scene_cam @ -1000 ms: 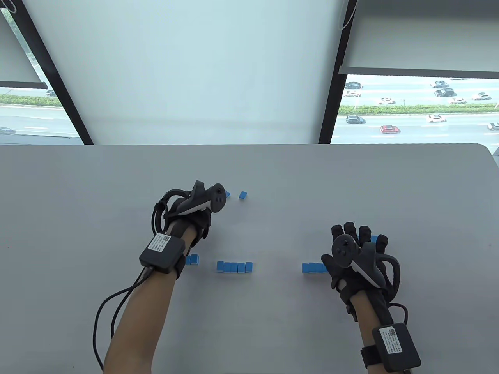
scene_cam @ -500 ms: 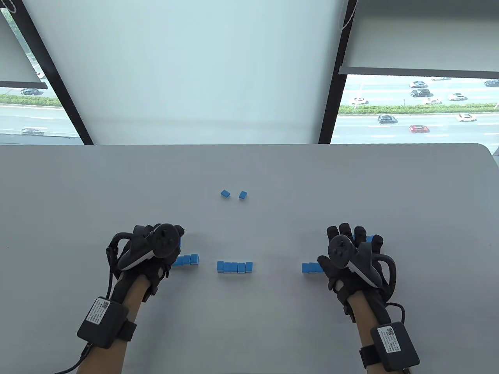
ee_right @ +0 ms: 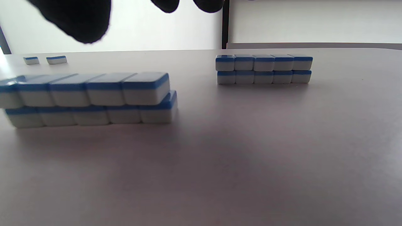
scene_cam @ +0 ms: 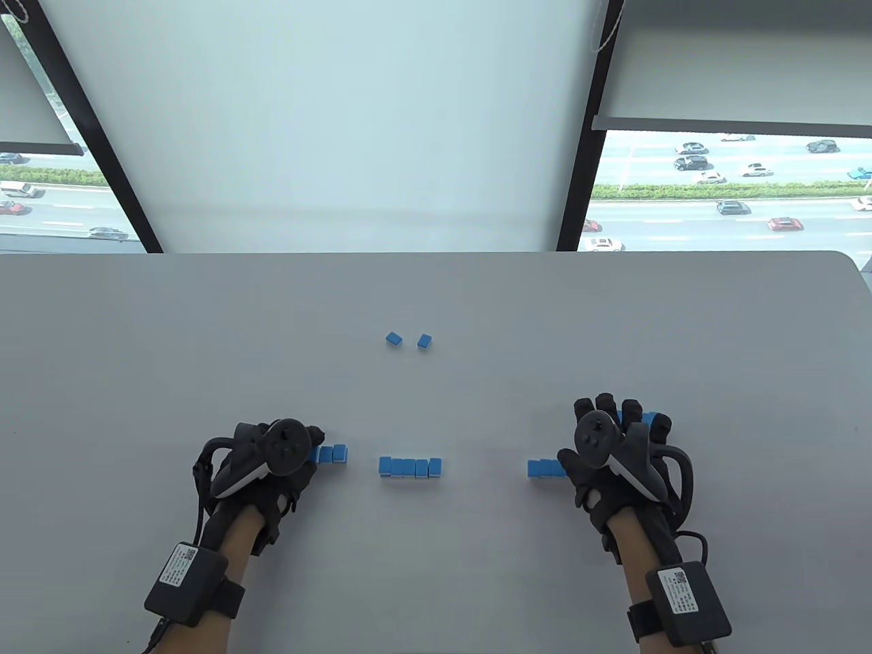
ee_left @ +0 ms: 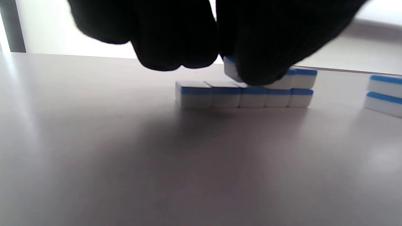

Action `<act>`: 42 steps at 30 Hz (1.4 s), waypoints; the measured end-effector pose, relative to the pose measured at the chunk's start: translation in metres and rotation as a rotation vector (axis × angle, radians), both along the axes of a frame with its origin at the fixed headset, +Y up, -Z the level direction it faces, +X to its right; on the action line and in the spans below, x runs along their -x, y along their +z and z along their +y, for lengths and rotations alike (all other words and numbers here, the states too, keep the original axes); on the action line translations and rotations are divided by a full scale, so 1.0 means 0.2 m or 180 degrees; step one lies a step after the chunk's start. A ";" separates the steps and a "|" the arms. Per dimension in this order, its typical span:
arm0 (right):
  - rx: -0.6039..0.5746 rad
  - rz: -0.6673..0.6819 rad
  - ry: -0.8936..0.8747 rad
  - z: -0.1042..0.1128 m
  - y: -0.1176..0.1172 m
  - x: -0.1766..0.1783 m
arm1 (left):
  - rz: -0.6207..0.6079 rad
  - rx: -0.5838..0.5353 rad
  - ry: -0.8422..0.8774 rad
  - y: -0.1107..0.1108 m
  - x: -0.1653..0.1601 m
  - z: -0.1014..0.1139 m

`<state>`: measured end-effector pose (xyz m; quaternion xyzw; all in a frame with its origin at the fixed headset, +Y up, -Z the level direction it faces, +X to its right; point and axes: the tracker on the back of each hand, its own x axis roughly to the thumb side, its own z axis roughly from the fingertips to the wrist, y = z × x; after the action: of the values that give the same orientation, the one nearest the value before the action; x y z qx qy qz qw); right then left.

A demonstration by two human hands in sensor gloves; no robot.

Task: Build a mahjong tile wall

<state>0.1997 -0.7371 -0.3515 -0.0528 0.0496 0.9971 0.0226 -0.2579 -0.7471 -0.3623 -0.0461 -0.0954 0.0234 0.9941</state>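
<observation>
In the left wrist view, my left hand (ee_left: pixel 220 62) pinches a tilted blue-and-white tile (ee_left: pixel 230 69) just over the left wall (ee_left: pixel 245 95). That wall has a full bottom row and a short upper row at its right end. From above, the left hand (scene_cam: pixel 300 453) covers the wall's left part (scene_cam: pixel 334 453). My right hand (scene_cam: pixel 616 436) hovers with spread fingers over the right wall (scene_cam: pixel 545 468) and holds nothing. The right wall (ee_right: pixel 88 97) is two tiles high. A middle wall (scene_cam: pixel 410 466) stands between the hands.
Two loose tiles (scene_cam: pixel 394 338) (scene_cam: pixel 424 341) lie farther back on the grey table (scene_cam: pixel 136 340). A further two-layer wall (ee_right: pixel 263 69) stands beyond my right hand, mostly hidden from above. Windows rise behind the table's far edge.
My left hand came back from the loose tiles with a tile and has sunk onto the left wall. The right hand has barely shifted.
</observation>
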 end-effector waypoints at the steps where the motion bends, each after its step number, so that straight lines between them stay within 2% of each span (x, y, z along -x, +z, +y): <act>1: -0.0005 0.0002 0.0003 0.00 0.00 0.00 | -0.0002 0.0003 0.0004 0.00 0.00 0.00; 16: -0.0009 0.0021 0.0011 0.00 0.00 0.01 | -0.0001 0.0073 -0.0012 0.00 -0.01 0.00; 21: -0.0061 0.0035 0.0024 0.02 0.01 0.01 | 0.0049 -0.0106 0.0041 0.01 -0.01 0.09; 25: -0.0075 0.0034 0.0021 0.02 0.01 0.01 | -0.0003 -0.0255 -0.0045 -0.05 -0.06 0.18; 28: -0.0088 0.0029 0.0012 0.03 0.01 0.01 | -0.0019 -0.0270 -0.0135 -0.14 -0.13 0.25; 34: -0.0084 0.0026 0.0004 0.03 0.01 0.00 | 0.0071 -0.0222 -0.0260 -0.44 -0.32 0.32; 38: -0.0087 0.0030 -0.0007 0.03 0.01 0.00 | 0.0276 0.0071 -0.0212 -0.66 -0.45 0.28; 42: -0.0053 0.0024 -0.0052 0.02 0.01 -0.01 | 0.0623 0.0633 0.0282 -0.85 -0.50 0.19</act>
<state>0.2008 -0.7324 -0.3504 -0.0485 0.0418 0.9975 0.0310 -0.1574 -0.7100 -0.5326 -0.1377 0.0028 0.0809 0.9872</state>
